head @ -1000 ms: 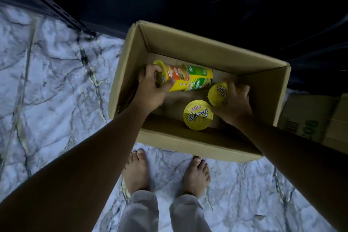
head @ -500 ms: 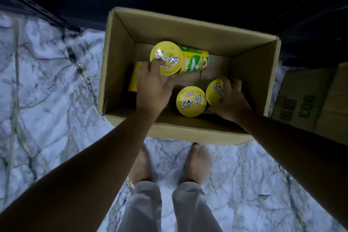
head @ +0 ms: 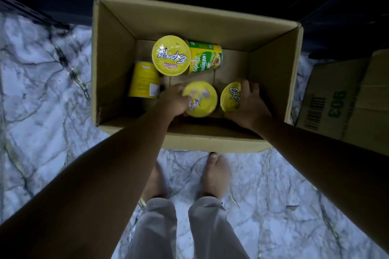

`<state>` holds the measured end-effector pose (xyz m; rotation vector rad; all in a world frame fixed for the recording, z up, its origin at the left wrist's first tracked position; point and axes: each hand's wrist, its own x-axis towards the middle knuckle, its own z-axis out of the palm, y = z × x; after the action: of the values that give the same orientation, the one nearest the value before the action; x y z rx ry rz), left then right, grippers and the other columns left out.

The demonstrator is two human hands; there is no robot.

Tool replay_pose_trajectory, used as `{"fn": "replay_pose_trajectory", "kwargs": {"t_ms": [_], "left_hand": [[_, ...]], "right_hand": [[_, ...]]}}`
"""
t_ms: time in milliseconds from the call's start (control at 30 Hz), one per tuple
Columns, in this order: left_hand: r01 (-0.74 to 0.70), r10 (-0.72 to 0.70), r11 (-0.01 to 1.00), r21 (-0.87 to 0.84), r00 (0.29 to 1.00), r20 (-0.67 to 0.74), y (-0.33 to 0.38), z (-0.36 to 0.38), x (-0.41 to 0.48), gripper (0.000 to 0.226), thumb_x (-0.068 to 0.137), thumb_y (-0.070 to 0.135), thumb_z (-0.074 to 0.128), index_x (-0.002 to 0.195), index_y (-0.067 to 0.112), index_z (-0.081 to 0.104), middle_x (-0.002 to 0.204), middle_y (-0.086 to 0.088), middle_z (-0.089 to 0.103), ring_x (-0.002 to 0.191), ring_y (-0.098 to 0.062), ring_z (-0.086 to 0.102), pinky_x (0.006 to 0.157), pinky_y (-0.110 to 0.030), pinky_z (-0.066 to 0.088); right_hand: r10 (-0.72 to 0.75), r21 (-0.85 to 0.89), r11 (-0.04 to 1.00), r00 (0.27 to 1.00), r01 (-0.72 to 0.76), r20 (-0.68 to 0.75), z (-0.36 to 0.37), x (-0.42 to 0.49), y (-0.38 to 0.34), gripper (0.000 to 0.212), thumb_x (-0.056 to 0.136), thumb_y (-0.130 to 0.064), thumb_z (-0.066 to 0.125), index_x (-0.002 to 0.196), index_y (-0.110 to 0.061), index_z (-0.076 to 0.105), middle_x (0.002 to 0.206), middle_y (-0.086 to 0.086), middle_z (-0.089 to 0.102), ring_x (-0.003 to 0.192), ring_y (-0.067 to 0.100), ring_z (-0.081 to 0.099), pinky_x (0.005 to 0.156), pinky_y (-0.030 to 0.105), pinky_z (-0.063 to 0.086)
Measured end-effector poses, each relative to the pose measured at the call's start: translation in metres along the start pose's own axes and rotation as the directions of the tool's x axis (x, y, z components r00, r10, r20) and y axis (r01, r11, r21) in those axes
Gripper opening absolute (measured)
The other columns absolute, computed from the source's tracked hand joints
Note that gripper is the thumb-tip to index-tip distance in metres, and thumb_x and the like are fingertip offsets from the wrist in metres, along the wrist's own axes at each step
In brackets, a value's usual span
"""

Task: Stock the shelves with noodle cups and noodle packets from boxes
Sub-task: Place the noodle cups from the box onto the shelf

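Your left hand (head: pixel 173 101) grips one noodle cup (head: pixel 202 100). Just right of it, your right hand (head: pixel 249 107) clasps a second cup (head: pixel 230 96).

- Round yellow foil lid (head: pixel 171 55), beyond left hand (head: pixel 174 102) fingertips: white script "Express", red tag "MAMEE", both upside down to camera.
- Green-and-yellow cup side (head: pixel 205 59), touching that lid on the right: "Express" legible, larger word ends "...ARIAN", its start unclear.
- Second yellow foil lid (head: pixel 202 99), gripped by left fingers (head: pixel 179 93): script motion-blurred, unreadable.
- Third yellow foil lid (head: pixel 230 96), held by right hand (head: pixel 249 104): "Exp", rest hidden under fingers.
- Plain yellow cup side (head: pixel 144 80), left of left fingers: fine print too small to read.
- Brown cardboard carton (head: pixel 341 107), right of right fingers: barcode, green digits ending "03", first digit unclear.
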<state>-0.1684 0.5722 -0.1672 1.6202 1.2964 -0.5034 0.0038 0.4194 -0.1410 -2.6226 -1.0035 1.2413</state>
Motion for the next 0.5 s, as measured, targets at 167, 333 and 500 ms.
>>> {"fn": "replay_pose_trajectory", "kwargs": {"t_ms": [167,333,500], "left_hand": [[0.143,-0.147,0.989,-0.032,0.97,-0.194,-0.005,-0.013,-0.004,0.036,0.102,0.019,0.053,0.134,0.004,0.059,0.129,-0.022,0.064,0.119,-0.043,0.06,0.095,-0.045,0.052],[0.087,-0.117,0.973,-0.212,0.984,-0.132,0.007,-0.012,-0.01,0.08,0.091,0.07,0.056,0.153,0.022,0.038,0.149,-0.01,0.052,0.134,-0.036,0.05,0.109,-0.044,0.044],[0.139,-0.152,0.962,-0.233,0.988,-0.039,0.008,0.006,-0.004,0.113,0.072,0.061,0.085,0.158,0.02,0.026,0.156,-0.01,0.041,0.141,-0.034,0.043,0.112,-0.048,0.044]], "right_hand": [[0.005,-0.008,1.0,1.0,-0.004,0.008,0.001,0.0,0.0,0.11,0.069,-0.031,0.092,0.153,-0.017,0.023,0.149,0.017,0.025,0.128,0.045,0.05,0.104,0.045,0.046],[0.019,-0.004,1.0,1.0,-0.019,0.008,0.003,0.0,0.0,0.11,0.069,-0.033,0.092,0.153,-0.019,0.023,0.148,0.016,0.026,0.127,0.044,0.051,0.104,0.044,0.046],[-0.003,0.014,1.0,1.0,0.003,-0.005,0.005,-0.001,0.001,0.107,0.07,-0.031,0.092,0.154,-0.019,0.025,0.148,0.016,0.026,0.125,0.043,0.053,0.103,0.042,0.047]]}}
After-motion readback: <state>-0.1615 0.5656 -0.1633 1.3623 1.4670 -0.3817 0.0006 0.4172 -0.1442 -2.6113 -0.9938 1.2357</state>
